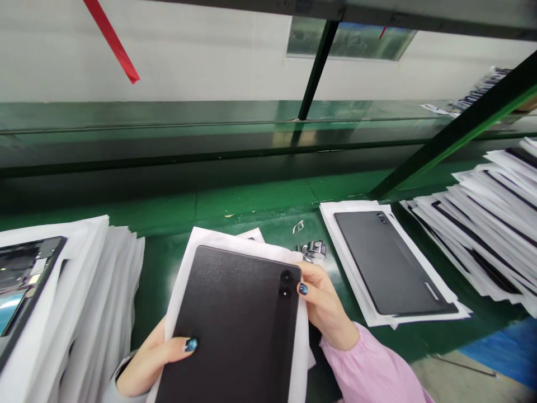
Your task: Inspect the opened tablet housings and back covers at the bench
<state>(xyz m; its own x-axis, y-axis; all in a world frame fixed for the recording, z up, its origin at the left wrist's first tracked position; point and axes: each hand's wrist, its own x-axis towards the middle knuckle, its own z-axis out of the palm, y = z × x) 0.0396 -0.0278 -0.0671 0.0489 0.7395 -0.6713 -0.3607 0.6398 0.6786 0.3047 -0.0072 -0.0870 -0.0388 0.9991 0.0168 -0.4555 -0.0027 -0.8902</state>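
I hold a dark tablet back cover (235, 324) lying on a white foam sheet (197, 246), with its two camera holes at the upper right. My left hand (157, 355) grips its left edge, thumb on top. My right hand (323, 305) grips the right edge near the camera holes, thumb on the cover.
A second dark cover (388, 263) rests on white sheets to the right. Fanned stacks of sheeted covers (482, 224) lie at far right, another stack (62, 291) at left. A small metal roll (314, 250) sits on the green bench (251, 207). A dark diagonal frame bar (457, 129) crosses the right.
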